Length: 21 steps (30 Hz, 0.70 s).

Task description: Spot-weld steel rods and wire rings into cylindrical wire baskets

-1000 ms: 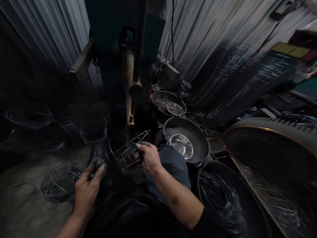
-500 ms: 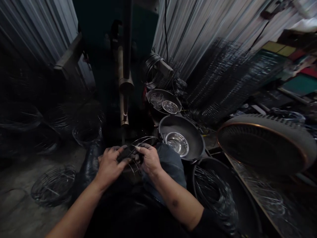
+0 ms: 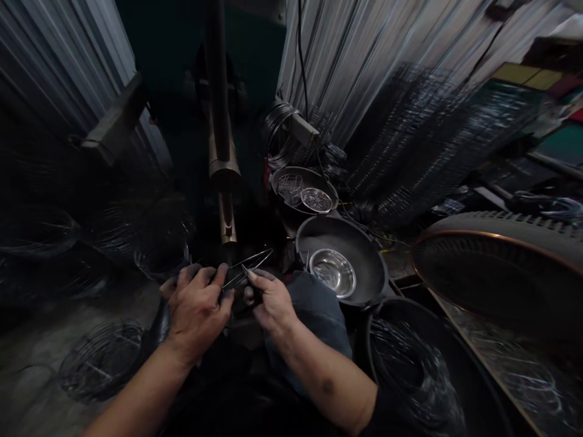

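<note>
My left hand [image 3: 198,303] is closed on the left side of a thin wire frame [image 3: 262,260], its fingers bent over the wire. The frame's bright wires stick out past the fingers toward the right. Close beside it, my right hand [image 3: 272,300] pinches a small pointed metal piece [image 3: 246,271] between thumb and forefinger, against or very near the frame. The other right fingers curl under in shadow. Just beyond the hands stands a copper-coloured electrode [image 3: 228,227], below a thick upright rod [image 3: 217,91]. Dark surroundings hide the frame's lower part.
Right of my knee, a dark pan [image 3: 364,255] holds a steel bowl [image 3: 339,279] of small metal pieces. Behind it, another pan [image 3: 280,173] carries a wire basket and bowl. A nearer pan [image 3: 483,376] contains bundled wires. A fan [image 3: 496,273] stands right; wire rings [image 3: 102,358] lie on the left floor.
The wire frame has turned and now shows as a narrow, pointed shape between my hands. My left hand has shifted slightly left, its back turned up more. The view has moved a little.
</note>
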Each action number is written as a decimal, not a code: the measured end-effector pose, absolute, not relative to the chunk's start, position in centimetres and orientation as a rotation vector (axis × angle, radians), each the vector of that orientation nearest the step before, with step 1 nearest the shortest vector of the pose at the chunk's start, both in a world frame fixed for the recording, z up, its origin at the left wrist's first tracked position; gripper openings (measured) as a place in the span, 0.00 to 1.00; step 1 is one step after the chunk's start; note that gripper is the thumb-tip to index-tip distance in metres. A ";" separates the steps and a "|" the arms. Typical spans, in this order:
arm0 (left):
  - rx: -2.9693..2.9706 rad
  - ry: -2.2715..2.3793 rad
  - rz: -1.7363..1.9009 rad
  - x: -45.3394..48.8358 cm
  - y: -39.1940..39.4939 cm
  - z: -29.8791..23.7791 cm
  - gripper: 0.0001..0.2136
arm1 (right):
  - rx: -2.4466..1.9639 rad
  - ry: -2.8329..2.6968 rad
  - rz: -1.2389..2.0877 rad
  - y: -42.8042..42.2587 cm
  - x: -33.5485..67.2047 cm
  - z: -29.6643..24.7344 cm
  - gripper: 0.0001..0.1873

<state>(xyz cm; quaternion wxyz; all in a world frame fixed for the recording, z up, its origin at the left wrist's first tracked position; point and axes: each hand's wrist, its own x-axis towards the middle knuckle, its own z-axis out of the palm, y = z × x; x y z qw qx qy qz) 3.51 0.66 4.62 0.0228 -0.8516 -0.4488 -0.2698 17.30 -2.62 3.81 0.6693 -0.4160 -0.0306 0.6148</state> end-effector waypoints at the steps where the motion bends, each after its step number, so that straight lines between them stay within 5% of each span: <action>1: -2.641 -1.368 -0.860 3.5 0.9 4.6 0.17 | -0.922 -0.062 1.387 -2.3 17.2 3.8 0.12; 21: -2.548 -1.202 -0.854 3.8 3.4 6.1 0.14 | -0.878 0.038 1.281 0.6 15.4 4.6 0.08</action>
